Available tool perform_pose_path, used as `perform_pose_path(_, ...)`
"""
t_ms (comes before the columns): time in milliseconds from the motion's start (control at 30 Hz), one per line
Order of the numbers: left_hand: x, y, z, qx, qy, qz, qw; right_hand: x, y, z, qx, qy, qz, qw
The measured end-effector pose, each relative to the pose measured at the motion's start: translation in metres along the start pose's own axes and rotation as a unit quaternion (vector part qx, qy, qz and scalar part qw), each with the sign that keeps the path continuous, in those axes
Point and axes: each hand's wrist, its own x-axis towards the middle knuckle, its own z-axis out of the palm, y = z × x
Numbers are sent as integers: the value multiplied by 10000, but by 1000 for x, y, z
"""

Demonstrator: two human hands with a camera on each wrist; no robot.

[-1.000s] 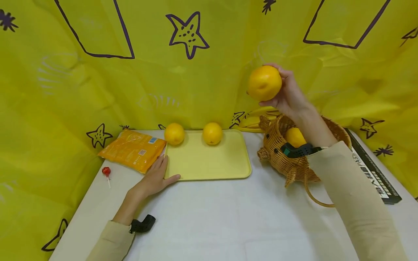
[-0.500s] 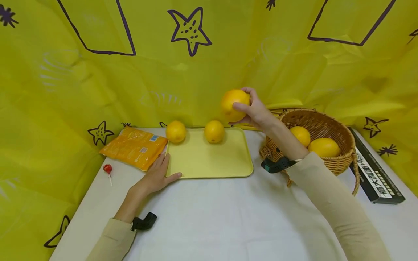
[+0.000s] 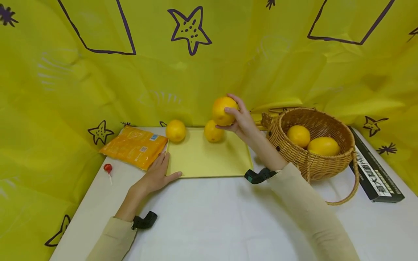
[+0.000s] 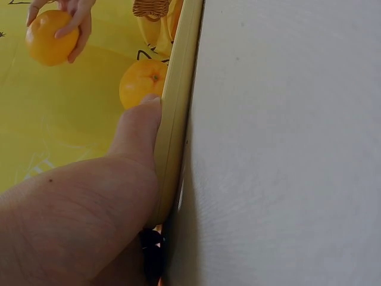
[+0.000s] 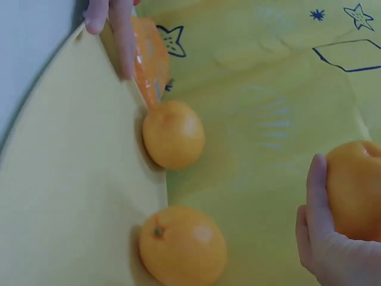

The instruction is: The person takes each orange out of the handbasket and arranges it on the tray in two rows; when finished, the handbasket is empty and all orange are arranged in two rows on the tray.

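Head view: the right hand [image 3: 243, 123] had moved leftward to above the tray [image 3: 202, 161], fingers grasping an orange [image 3: 219, 111], so it was not yet down beside two more oranges [image 3: 176, 131] at the tray's back edge. The left hand's [image 3: 158, 174] straight fingers touched the tray's left side.

Left wrist view: the held orange looked round, smooth, bright.

Right wrist view: cropped, its far side was perhaps similar.

Open room spans the front and middle of the pale yellow rectangular tray [image 3: 205, 163]. A round orange fruit [image 3: 175, 131] blocks its back-left corner, a second round fruit [image 3: 213, 135] its back edge; the left hand [image 3: 155, 177] bars its left edge, a brown wicker basket [image 3: 321, 168] its right.
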Motion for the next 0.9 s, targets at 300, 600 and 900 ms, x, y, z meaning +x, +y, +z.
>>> perform_pose_path(300, 0, 0, 1, 24, -15, -67, 10000, 12, 31, -14, -1406, 1262, -282, 9816)
perform_pose_path(600, 1, 0, -1, 59, -54, -97, 9999, 19, 67, -42, -2947, 2224, -117, 9293)
perform_pose_path(900, 0, 0, -1, 38, -5, -91, 10000, 27, 94, -35, -4040, 1605, -136, 9005)
